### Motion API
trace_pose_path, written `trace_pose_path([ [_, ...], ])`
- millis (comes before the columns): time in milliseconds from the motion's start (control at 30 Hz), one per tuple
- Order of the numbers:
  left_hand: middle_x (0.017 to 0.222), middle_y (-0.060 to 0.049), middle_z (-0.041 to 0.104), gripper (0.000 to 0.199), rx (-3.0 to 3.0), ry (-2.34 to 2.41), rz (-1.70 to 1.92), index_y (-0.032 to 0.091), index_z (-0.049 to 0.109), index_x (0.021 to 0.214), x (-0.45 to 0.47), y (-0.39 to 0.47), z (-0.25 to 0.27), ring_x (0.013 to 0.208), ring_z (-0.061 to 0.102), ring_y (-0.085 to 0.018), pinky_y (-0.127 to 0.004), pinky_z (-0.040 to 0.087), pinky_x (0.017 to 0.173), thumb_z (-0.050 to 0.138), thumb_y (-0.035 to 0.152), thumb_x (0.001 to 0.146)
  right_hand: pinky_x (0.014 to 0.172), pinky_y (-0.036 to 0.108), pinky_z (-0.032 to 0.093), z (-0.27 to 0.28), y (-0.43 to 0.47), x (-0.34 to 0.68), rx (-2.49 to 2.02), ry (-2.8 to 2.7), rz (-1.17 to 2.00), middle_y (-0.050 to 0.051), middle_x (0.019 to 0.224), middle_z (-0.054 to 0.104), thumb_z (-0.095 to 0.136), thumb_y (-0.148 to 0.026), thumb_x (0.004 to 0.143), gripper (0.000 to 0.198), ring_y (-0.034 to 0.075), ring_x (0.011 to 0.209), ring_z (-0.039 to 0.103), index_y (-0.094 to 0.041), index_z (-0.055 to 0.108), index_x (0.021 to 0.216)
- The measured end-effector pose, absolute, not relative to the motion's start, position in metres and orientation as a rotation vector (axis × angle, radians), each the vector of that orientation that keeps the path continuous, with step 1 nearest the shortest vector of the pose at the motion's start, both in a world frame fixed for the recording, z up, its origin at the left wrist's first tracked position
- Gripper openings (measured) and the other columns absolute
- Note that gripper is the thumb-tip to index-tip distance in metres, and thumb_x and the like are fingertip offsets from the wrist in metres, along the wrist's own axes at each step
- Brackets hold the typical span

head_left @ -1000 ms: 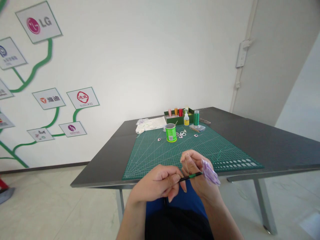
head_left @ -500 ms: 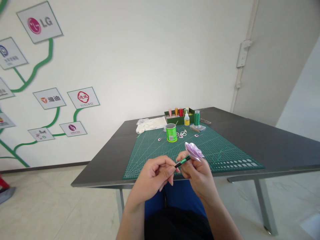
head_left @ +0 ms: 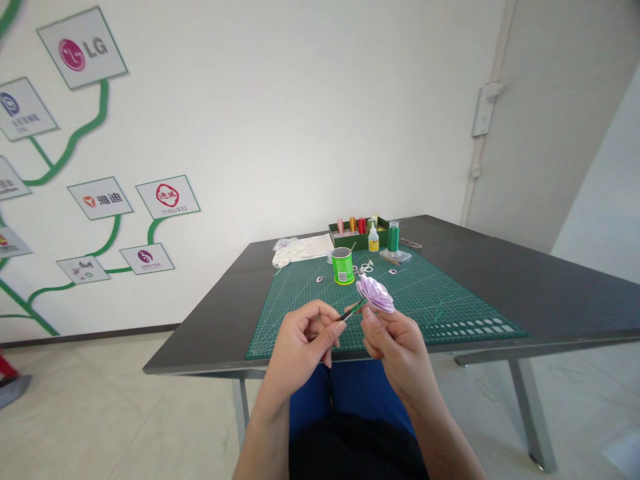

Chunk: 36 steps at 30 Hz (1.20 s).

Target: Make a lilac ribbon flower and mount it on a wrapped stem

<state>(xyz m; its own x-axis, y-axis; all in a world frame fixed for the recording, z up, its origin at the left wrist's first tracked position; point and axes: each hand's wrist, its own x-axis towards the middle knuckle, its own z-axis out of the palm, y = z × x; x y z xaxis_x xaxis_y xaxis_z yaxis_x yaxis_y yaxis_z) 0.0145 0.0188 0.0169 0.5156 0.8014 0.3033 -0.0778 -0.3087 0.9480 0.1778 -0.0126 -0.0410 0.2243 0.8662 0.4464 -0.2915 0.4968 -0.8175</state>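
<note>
Above the table's front edge I hold a lilac artificial flower (head_left: pixel 375 294) with layered petals on a thin black and green stem (head_left: pixel 353 309). My left hand (head_left: pixel 311 337) is closed, its thumb and index finger pinching the lower end of the stem. My right hand (head_left: pixel 395 339) is closed too, with thumb and fingertips pressed together at the underside of the petals; whether a thread or loose petal is between them, I cannot tell. The flower head leans up and to the right. Beyond it on the cutting mat (head_left: pixel 295 303) stands a green can (head_left: pixel 343 267).
White-handled scissors (head_left: pixel 367 268) and small lilac pieces (head_left: pixel 393 271) lie near the can. Behind are a glue bottle (head_left: pixel 373 238), a green thread spool (head_left: pixel 393 237), a box (head_left: pixel 345 241) of coloured spools, tweezers (head_left: pixel 411 243) and a white sheet (head_left: pixel 310 248) with pale pieces.
Both hands and the flower have shifted left. The petals turned so more of the flower's top shows, and my right fingers moved from around the stem to beneath the petals.
</note>
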Motion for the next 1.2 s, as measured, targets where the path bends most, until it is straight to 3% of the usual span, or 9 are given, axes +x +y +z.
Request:
trace_pose_path([
  [333, 0.064, 0.002, 0.065, 0.032, 1.827, 0.749, 1.116, 0.019, 0.062, 0.084, 0.016, 0.022, 0.013, 0.045, 0.060, -0.011, -0.020, 0.047, 0.047, 0.074, 0.046, 0.095, 0.041, 0.023, 0.020, -0.029, -0.019, 0.175, -0.755, -1.051, 0.847, -0.010, 0.054, 0.031, 0.075, -0.062, 0.094, 0.048, 0.007, 0.046, 0.022, -0.014, 0.077, 0.094],
  [500, 0.061, 0.002, 0.066, 0.026, 1.936, 0.792, 1.167, 0.021, 0.058, 0.080, 0.019, 0.021, 0.015, 0.053, 0.065, -0.014, -0.023, 0.051, 0.058, 0.067, 0.037, 0.099, 0.043, 0.024, 0.016, -0.027, -0.021, 0.176, -0.793, -1.073, 0.827, -0.010, 0.052, 0.030, 0.074, -0.062, 0.094, 0.051, 0.008, 0.046, 0.021, -0.012, 0.081, 0.098],
  [767, 0.065, 0.000, 0.072, 0.024, 2.038, 0.828, 1.204, 0.022, 0.057, 0.079, 0.023, 0.022, 0.017, 0.065, 0.072, -0.017, -0.026, 0.053, 0.071, 0.066, 0.030, 0.099, 0.044, 0.025, 0.016, -0.030, -0.021, 0.179, -0.816, -1.080, 0.809, -0.009, 0.053, 0.030, 0.072, -0.060, 0.095, 0.052, 0.008, 0.047, 0.022, -0.010, 0.082, 0.104],
  [933, 0.063, 0.003, 0.067, 0.030, 1.844, 0.754, 1.081, 0.022, 0.054, 0.083, 0.026, 0.027, 0.012, 0.045, 0.055, -0.011, -0.022, 0.041, 0.049, 0.071, 0.042, 0.097, 0.044, 0.024, 0.016, -0.030, -0.018, 0.180, -0.804, -1.052, 0.815, -0.010, 0.055, 0.029, 0.075, -0.058, 0.093, 0.050, 0.008, 0.048, 0.020, -0.010, 0.083, 0.104],
  [1067, 0.061, 0.005, 0.061, 0.036, 1.814, 0.697, 1.067, 0.020, 0.055, 0.083, 0.026, 0.028, 0.013, 0.054, 0.055, -0.011, -0.021, 0.041, 0.057, 0.077, 0.047, 0.093, 0.043, 0.024, 0.015, -0.028, -0.018, 0.179, -0.800, -1.042, 0.815, -0.010, 0.053, 0.028, 0.077, -0.059, 0.091, 0.049, 0.007, 0.047, 0.019, -0.011, 0.083, 0.100],
  [1200, 0.061, 0.009, 0.047, 0.046, 1.721, 0.640, 1.025, 0.021, 0.055, 0.084, 0.022, 0.029, 0.015, 0.053, 0.040, -0.009, -0.020, 0.032, 0.052, 0.081, 0.057, 0.088, 0.043, 0.024, 0.016, -0.026, -0.019, 0.177, -0.799, -1.044, 0.814, -0.010, 0.053, 0.029, 0.077, -0.060, 0.090, 0.049, 0.007, 0.047, 0.019, -0.012, 0.083, 0.098],
])
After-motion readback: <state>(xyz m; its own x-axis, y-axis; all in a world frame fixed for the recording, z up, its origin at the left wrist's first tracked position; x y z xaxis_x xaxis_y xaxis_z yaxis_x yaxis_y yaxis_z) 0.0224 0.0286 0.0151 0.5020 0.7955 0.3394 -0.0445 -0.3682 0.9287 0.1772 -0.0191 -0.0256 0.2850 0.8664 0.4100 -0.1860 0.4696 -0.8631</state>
